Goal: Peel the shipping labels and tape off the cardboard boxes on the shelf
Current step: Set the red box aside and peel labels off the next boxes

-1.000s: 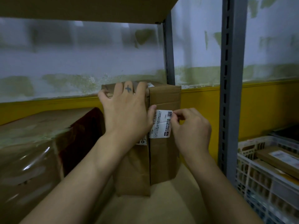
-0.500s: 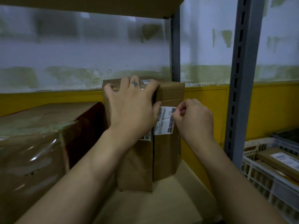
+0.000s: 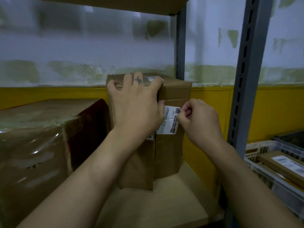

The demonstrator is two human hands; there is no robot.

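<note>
Label corner pinched, box braced.
My left hand [image 3: 136,106] grips the cardboard box [image 3: 174,94] over its top; my right hand [image 3: 197,119] pinches the shipping label [image 3: 169,122] between both hands. Box upright on shelf [image 3: 164,203].

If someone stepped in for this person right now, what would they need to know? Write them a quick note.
Left hand grips the top edge of the upright box, steadying it on the shelf.
Right hand pinches the upper right corner of the white label on the box's front.
Done: nothing is fully off; the label lies mostly flat.
Left: peel this label, then what looks like clear tape on the box top, then likely the shiny, wrapped larger box beside it.
</note>
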